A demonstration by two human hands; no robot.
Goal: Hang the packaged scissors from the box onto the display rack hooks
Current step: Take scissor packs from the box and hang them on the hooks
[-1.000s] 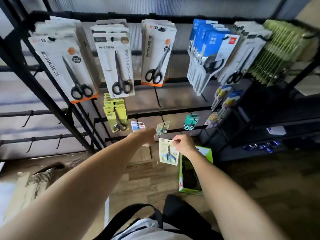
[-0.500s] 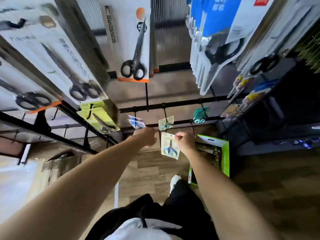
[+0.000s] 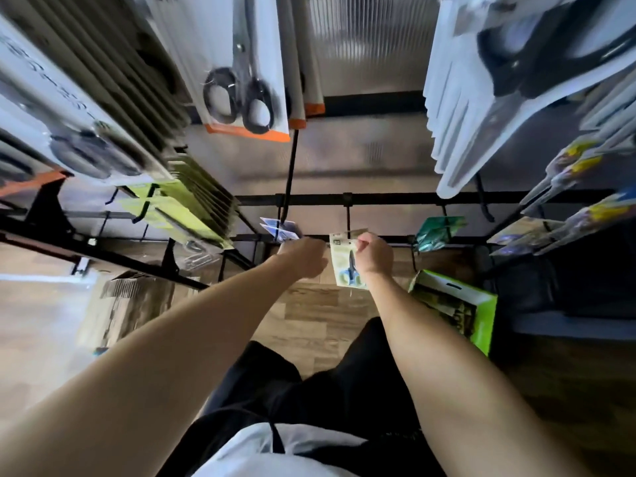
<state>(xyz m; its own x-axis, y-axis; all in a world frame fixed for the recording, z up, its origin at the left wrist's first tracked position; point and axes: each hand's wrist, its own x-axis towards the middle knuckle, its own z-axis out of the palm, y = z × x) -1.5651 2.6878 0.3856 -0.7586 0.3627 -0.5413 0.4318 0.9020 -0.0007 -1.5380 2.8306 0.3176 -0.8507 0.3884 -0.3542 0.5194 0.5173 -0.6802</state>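
The right hand (image 3: 375,253) pinches the top edge of a small pale green scissors pack (image 3: 346,261) just right of the frame's centre. The card hangs down from the fingers with its long axis running top to bottom in the frame, the blue-handled scissors at its lower end. Directly above its top edge a thin black hook (image 3: 348,218) drops from the horizontal rack bar (image 3: 395,199) across the middle of the frame. The card's upper edge seems to meet the hook's tip, next to another pale card that looks already hung there; whether the hang hole is threaded cannot be told.

The left hand (image 3: 303,258) sits just left of the pack, fingers curled toward its near edge. Whether it touches the card or holds anything cannot be told; it is turned away from the camera.

So the move likely turns on the short gap upward and away from the person: the right hand carries the pack and is nearer the hook, and the hole at the card's top has to line up with the hook's tip.

The green box (image 3: 481,304) of stock stands open on the wooden floor, lower right of the hands.
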